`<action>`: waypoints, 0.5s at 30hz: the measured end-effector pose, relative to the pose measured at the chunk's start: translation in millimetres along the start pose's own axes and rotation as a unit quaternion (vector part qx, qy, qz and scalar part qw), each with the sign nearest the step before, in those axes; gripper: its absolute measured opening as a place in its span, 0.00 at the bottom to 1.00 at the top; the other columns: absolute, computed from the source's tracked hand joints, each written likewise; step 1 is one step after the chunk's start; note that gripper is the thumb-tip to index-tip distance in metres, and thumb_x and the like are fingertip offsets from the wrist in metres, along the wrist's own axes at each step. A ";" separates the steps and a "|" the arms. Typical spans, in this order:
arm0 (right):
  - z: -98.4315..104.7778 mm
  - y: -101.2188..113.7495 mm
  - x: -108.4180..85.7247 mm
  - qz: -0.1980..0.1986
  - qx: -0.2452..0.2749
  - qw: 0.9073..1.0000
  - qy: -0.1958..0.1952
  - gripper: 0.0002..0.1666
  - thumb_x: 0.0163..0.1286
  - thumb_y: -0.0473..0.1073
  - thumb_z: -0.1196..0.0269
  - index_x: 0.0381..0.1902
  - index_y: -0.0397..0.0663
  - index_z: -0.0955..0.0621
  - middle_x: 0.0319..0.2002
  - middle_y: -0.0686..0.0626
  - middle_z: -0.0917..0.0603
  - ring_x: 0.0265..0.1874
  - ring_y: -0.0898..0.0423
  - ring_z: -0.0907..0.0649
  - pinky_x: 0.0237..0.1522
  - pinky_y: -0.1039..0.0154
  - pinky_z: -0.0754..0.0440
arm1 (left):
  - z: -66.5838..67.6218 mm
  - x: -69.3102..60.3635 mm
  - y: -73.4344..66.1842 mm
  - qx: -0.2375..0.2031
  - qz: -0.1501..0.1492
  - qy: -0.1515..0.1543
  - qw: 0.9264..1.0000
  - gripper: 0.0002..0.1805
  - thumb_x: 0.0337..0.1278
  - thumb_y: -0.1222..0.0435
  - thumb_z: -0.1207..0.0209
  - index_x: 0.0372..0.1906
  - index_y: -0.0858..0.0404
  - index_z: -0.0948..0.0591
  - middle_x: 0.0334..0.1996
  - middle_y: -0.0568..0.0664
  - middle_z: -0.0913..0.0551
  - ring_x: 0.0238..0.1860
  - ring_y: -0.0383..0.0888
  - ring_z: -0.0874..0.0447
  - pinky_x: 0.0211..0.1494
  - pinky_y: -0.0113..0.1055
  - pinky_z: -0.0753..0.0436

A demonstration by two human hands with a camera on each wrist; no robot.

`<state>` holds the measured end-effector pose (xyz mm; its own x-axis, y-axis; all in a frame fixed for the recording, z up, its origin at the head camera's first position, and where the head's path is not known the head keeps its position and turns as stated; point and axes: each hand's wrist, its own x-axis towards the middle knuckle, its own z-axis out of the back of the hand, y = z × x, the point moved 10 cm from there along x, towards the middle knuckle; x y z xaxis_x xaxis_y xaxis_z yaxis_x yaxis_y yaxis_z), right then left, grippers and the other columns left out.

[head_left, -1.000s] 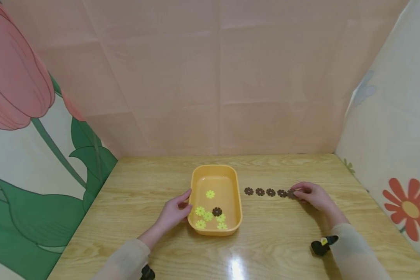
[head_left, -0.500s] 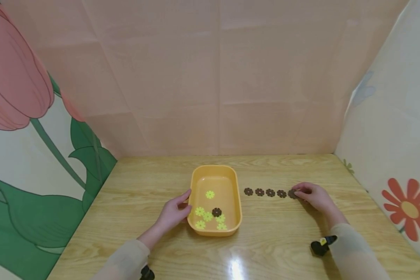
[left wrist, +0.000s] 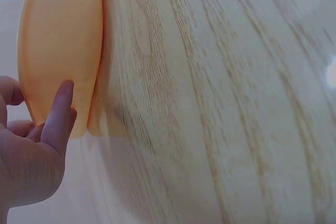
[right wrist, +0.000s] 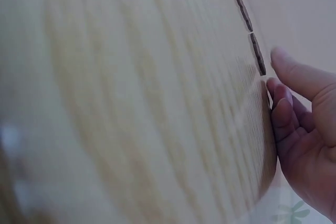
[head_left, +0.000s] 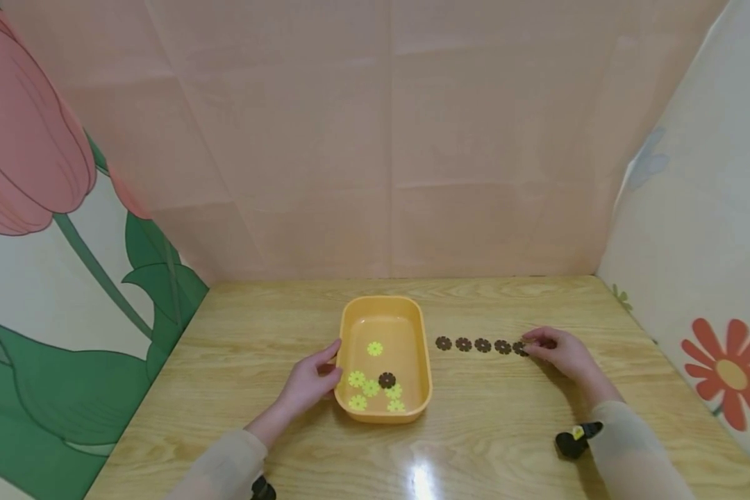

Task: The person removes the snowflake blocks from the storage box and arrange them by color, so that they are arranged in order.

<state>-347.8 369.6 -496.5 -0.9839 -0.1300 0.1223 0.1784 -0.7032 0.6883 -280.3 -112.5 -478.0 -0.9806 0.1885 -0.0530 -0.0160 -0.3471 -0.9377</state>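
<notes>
A yellow-orange plastic tray (head_left: pixel 384 330) stands on the wooden table, with several yellow flower-shaped discs (head_left: pixel 357 379) and one brown disc (head_left: pixel 387 380) inside. My left hand (head_left: pixel 306 382) grips its left side; in the left wrist view the fingers (left wrist: pixel 59 114) lie along the outer wall (left wrist: pixel 63 35). To the right of the tray, several brown flower-shaped discs (head_left: pixel 482 345) lie flat in a row. My right hand (head_left: pixel 556 351) is at the right-end brown disc (head_left: pixel 520 348), its fingertips by it and partly hiding it. In the right wrist view the thumb (right wrist: pixel 302 77) is raised apart from the fingers.
The wooden table (head_left: pixel 475 430) meets a pink backdrop (head_left: pixel 387 173) behind. A flower-printed panel (head_left: pixel 694 243) borders the right side, a tulip-printed one (head_left: pixel 100 278) the left. A black wrist device (head_left: pixel 576 440) hangs under the right sleeve.
The right-end brown disc has shifted slightly and shows more beyond my right fingertips. My left hand and the tray have stayed in place.
</notes>
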 end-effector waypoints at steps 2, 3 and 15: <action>-1.8 0.8 0.7 0.008 -0.007 1.000 0.008 0.21 0.66 0.46 0.31 0.52 0.38 0.17 0.38 0.46 0.17 0.34 0.59 0.22 0.34 0.69 0.22 | 0.0 0.0 -0.3 0.001 0.001 -0.001 1.000 0.31 0.67 0.69 0.42 0.73 0.59 0.33 0.70 0.59 0.32 0.51 0.51 0.21 0.38 0.36 0.11; -2.9 1.8 1.0 0.013 -0.011 1.000 0.014 0.22 0.65 0.46 0.30 0.52 0.38 0.17 0.38 0.46 0.17 0.34 0.58 0.23 0.34 0.68 0.22 | 0.2 -0.1 -0.4 0.003 0.000 -0.002 1.000 0.31 0.67 0.69 0.42 0.73 0.59 0.33 0.70 0.59 0.32 0.51 0.51 0.21 0.38 0.36 0.11; -4.9 5.6 2.3 0.036 -0.056 0.997 0.026 0.19 0.63 0.44 0.29 0.49 0.39 0.16 0.37 0.48 0.18 0.34 0.54 0.24 0.34 0.62 0.22 | 0.2 0.1 0.7 0.011 0.005 -0.004 1.000 0.31 0.67 0.69 0.42 0.73 0.59 0.33 0.70 0.58 0.32 0.51 0.51 0.21 0.38 0.36 0.11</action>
<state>-349.0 361.9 -495.9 -0.9676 -0.2170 0.1288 0.2505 -0.7640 0.5946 -280.5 -112.9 -478.5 -0.9825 0.1768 -0.0589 -0.0107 -0.3693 -0.9292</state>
